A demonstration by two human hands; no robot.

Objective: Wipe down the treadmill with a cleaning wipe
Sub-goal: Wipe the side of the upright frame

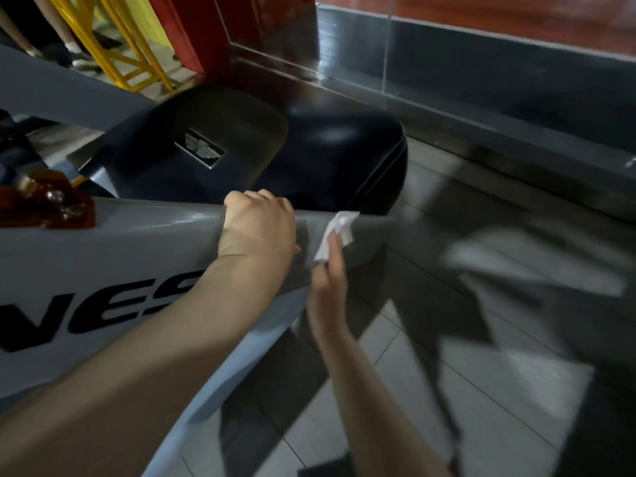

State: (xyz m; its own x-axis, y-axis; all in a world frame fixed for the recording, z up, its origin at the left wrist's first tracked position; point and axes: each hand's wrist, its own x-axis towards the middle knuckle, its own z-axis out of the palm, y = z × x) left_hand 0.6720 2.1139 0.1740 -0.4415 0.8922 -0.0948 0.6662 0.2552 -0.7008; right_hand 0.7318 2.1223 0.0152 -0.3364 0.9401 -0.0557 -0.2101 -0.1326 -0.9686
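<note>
Grey treadmill upright (113, 256) slants across the left and centre of the frame, its side printed with large black letters, of which "NES" and part of another can be read. Behind it, at centre, sits the dark glossy motor cover (309, 156) carrying a small silver winged badge (201, 148), its wording too blurred to read. Tiled floor (481, 339) fills the lower right. At centre, the left hand (260, 228) curls its fingers over the upright's top edge, gripping it. Just to its right, the right hand (327, 294) pinches a crumpled white wipe (335, 232) against the upright's side, near its lower end.
</note>
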